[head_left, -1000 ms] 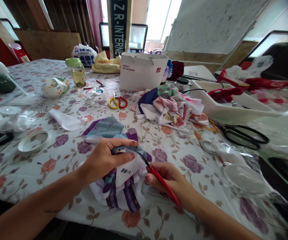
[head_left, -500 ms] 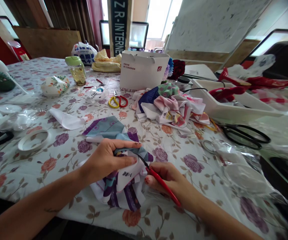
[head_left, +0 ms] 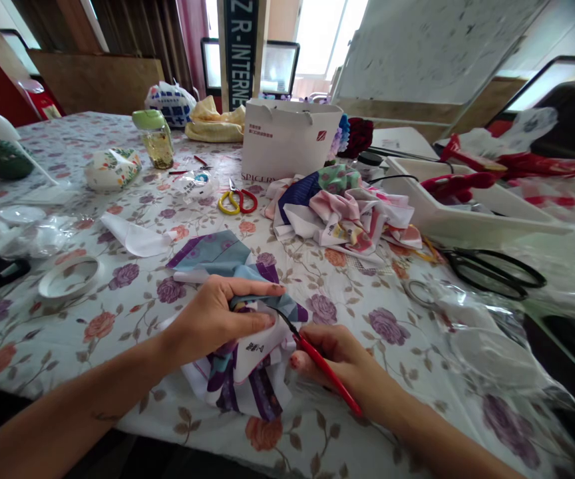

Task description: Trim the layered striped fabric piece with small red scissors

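My left hand (head_left: 225, 316) pinches a bundle of blue, purple and white cloth (head_left: 247, 356) between thumb and fingers, low in the middle of the view. My right hand (head_left: 330, 356) grips a red-handled tool (head_left: 328, 374) with a thin, dark, curved end. That end reaches into the folded cloth by my left fingertips, where its point is hidden. A blue and purple flap of the cloth (head_left: 217, 253) lies stretched out on the table behind my left hand. Printed characters show on a white part below the thumb.
Beyond my hands lie yellow-and-red-handled scissors (head_left: 236, 199) and a heap of printed cloth pieces (head_left: 342, 209). At right are black-handled scissors (head_left: 497, 273) and a white tray (head_left: 477, 223). A tape roll (head_left: 70, 278) lies left. A white paper bag (head_left: 287, 140) and a jar (head_left: 154, 140) stand farther back.
The whole view has shifted very slightly. Both hands, the cloth and the red-handled tool keep almost the same pose.
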Tool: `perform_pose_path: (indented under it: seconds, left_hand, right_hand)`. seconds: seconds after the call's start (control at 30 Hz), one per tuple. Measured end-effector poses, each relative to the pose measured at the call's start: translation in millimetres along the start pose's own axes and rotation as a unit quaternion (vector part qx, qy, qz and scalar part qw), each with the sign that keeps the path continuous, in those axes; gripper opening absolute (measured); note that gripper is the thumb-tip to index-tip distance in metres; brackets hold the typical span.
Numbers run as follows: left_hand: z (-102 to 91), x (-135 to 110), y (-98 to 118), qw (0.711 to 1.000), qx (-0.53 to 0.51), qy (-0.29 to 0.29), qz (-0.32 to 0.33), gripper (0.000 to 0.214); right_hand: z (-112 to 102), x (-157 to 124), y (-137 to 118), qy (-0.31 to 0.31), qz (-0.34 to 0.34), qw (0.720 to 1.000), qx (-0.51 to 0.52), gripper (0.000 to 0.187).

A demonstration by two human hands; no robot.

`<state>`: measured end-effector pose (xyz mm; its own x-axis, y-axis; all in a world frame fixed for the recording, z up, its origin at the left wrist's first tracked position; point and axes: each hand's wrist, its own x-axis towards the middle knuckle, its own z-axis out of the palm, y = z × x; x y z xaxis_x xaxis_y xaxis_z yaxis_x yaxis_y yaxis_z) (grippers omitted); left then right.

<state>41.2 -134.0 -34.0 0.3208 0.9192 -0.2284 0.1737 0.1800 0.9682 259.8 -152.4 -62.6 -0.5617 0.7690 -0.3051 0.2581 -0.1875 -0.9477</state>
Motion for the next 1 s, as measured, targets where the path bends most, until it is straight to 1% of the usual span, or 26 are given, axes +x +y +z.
perform_pose_path:
  seconds: [0.3,0.47,0.6,0.87,1.0]
  left_hand:
    - [0.3,-0.6,-1.8,1.000,0.000,0.006,0.003,0.042]
    - [0.2,-0.9,-3.1,1.000,0.006,0.012,0.015,0.040]
    - [0.4,0.3,-2.9,1.000,0.007,0.012,0.010,0.042]
    - [0.9,-0.1,-3.0,0.999,0.015,0.026,0.021,0.039]
    - [0.7,-1.5,-4.2,0.999,0.016,0.023,0.018,0.041]
  right_hand:
    - [0.3,0.1,4.1,0.010,-0.009,1.000,-0.016,0.041]
    - [2.1,0.6,1.9,0.018,0.002,1.000,-0.015,0.044]
    - [3.3,0.6,-2.1,0.025,0.014,1.000,-0.004,0.046]
    - [4.3,0.3,-2.5,0.029,0.007,1.000,0.008,0.048]
    - [4.6,0.0,-3.5,0.034,-0.001,0.999,-0.002,0.050]
